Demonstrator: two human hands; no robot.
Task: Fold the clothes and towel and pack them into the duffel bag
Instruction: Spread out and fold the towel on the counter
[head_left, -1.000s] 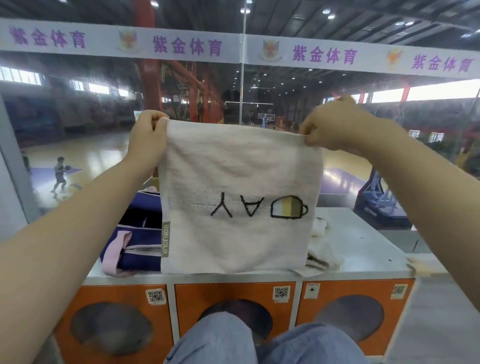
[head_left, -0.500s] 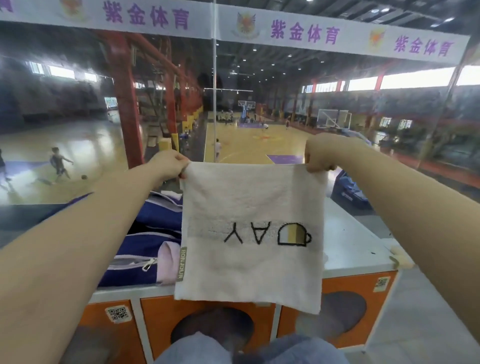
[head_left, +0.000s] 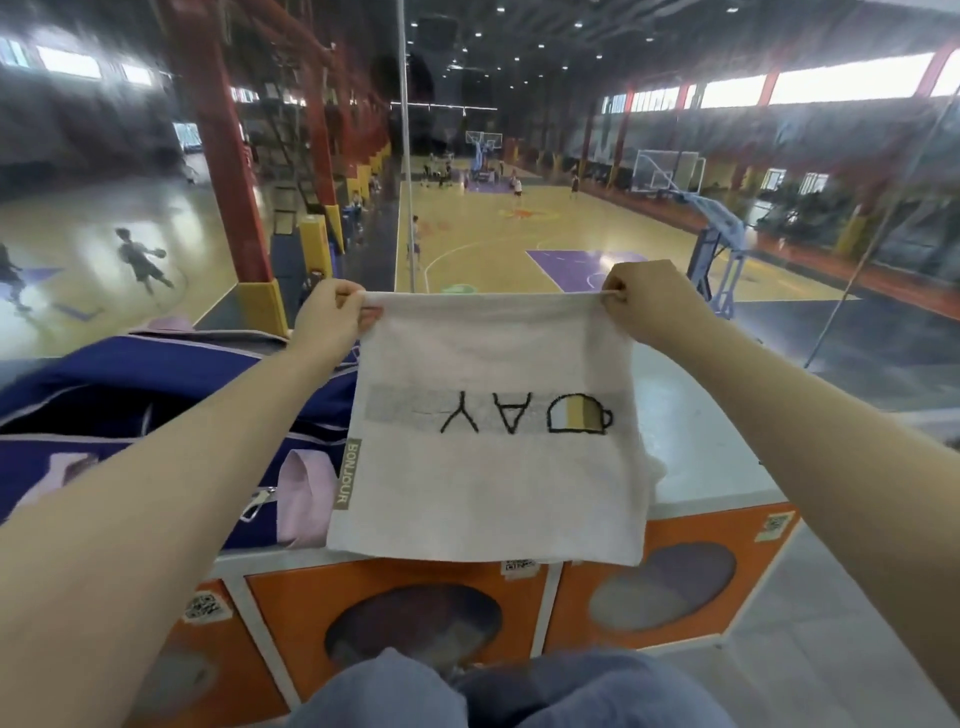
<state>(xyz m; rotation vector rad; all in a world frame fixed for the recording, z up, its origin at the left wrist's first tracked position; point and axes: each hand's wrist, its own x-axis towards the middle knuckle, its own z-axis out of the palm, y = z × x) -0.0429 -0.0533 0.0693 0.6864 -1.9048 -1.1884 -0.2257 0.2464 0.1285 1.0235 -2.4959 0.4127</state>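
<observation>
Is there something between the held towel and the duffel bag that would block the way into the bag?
Nothing visible does. The towel hangs from the left hand and right hand, right beside the blue duffel bag. Only the left forearm crosses above the bag.

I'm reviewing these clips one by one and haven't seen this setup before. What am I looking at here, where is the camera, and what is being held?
There is no machine: a person works with bare hands, and the one camera sits on their head, looking forward and down, so both forearms reach into the picture from below. The left hand and the right hand each pinch a top corner of a white towel, holding it up flat in the air. It carries stitched letters, a small cup picture and a side tag. Behind it is a white countertop above orange lockers. On the counter, to the left, lies a navy duffel bag with pink trim. Beyond the counter lies an indoor basketball court. The person's knees show at the bottom edge.
</observation>
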